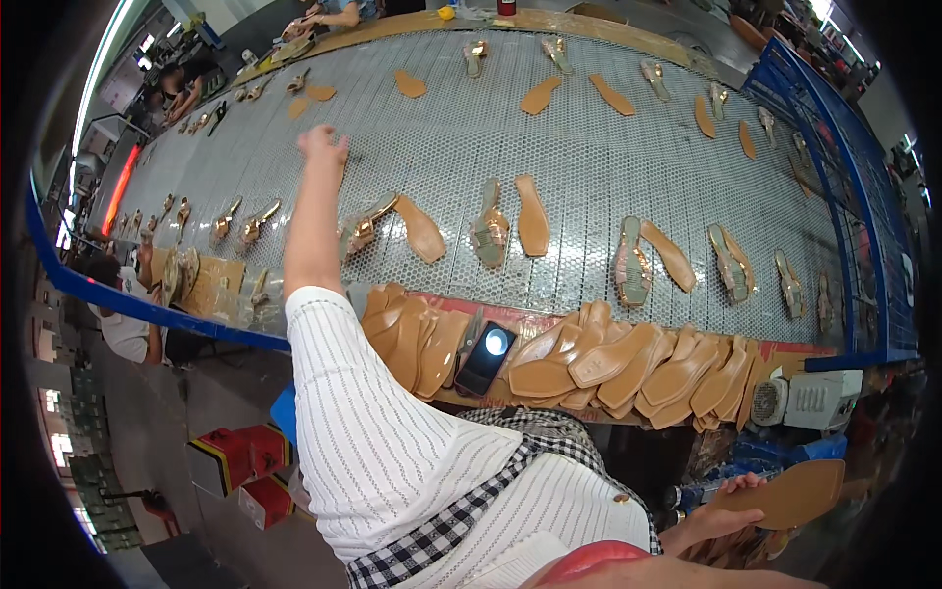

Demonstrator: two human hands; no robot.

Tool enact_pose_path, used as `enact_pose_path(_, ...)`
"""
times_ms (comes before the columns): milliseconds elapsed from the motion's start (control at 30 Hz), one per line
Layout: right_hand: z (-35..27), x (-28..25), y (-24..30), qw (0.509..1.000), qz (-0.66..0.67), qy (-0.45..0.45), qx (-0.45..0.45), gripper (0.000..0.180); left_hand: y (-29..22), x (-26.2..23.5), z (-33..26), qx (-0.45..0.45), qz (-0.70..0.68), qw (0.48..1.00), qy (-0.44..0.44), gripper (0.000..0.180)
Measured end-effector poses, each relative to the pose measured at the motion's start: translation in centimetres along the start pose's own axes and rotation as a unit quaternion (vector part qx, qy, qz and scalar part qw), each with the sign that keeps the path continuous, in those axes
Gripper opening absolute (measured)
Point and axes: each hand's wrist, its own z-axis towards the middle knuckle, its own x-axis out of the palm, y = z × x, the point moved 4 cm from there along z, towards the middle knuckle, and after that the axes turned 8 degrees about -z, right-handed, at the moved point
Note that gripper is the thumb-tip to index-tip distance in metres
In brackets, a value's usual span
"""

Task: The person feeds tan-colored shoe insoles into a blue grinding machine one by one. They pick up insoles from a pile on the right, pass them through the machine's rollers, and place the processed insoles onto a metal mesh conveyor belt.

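Note:
My left hand (324, 145) reaches out over the mesh conveyor belt (392, 147), its fingers loosely bent and apart, with nothing visible in them. The tan edge of something shows beside that wrist, mostly hidden behind the arm. At the lower right my right hand (731, 510) grips a tan shoe insole (797, 494) by one end. On the near half of the belt lie sandals with shiny straps, such as one sandal (489, 226) with a loose insole (532, 216) next to it. Another insole (420, 230) rests beside a gold-strapped sandal (363, 231) near my left forearm.
Overlapping tan insoles (628, 363) are heaped along the belt's near ledge, with a phone (483, 358) among them. A blue metal frame (834, 196) borders the belt at right, above a grey-white motor (810, 401). Red boxes (240, 458) stand lower left. Other people sit around the belt.

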Motion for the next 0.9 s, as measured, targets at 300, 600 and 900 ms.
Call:
enact_pose_path(300, 0.4, -2.0, 1.3, 0.998, -0.012, 0.068, 0.003, 0.052, 26.8, -12.1, -10.9, -0.357, 0.330, 0.802, 0.348, 0.030)
enact_pose_path(600, 3.3, -14.6, 2.4, 0.887, -0.414, -0.078, -0.190, 0.030, 31.3, -13.6, -32.0, -0.495, 0.306, 0.730, 0.358, 0.033)
enact_pose_path(900, 2.2, -29.7, -6.9, 0.625, -0.753, -0.026, -0.203, 0.032, 38.4, -18.8, -47.2, -0.497, 0.453, 0.568, 0.475, 0.027)
